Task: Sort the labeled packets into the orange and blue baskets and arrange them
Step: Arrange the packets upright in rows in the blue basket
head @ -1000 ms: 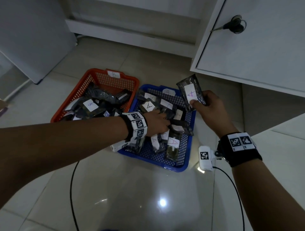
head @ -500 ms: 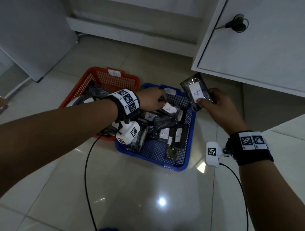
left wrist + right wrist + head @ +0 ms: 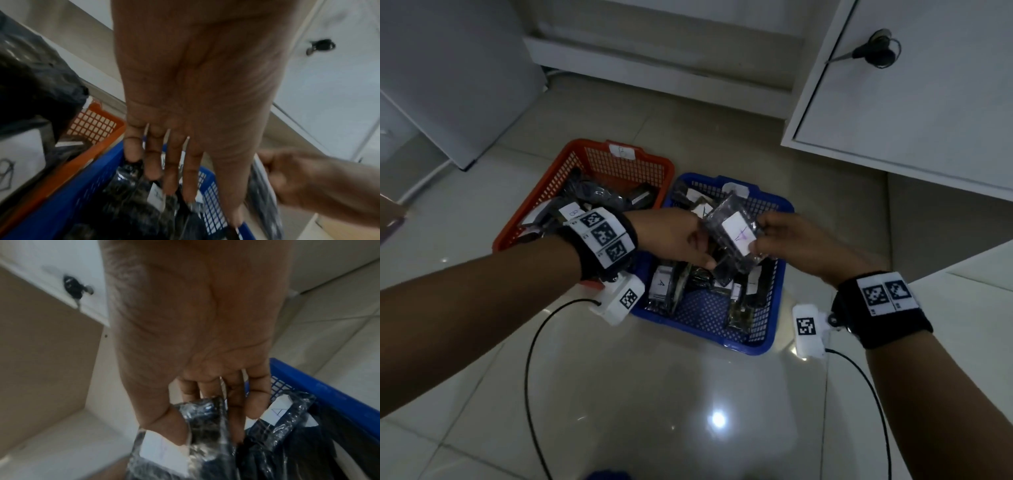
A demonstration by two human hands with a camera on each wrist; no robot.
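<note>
Packet (image 3: 736,236) marked A is held above the blue basket (image 3: 779,301), pinched between thumb and fingers of the right hand (image 3: 794,245). Left hand (image 3: 671,240) reaches in from the other side, fingers stretched out straight and gripping nothing, its fingertips at the packet's near edge over the packets already lying in that basket; whether they quite touch it I cannot tell. Orange basket (image 3: 582,161) sits touching the blue one on its left, with a B tag on its far rim and B-labelled packets inside. By my reading the step in hand is placing an A packet where it belongs. Next move likely calls for lowering it into a free spot among the others, label up, then letting go and straightening the row
</note>
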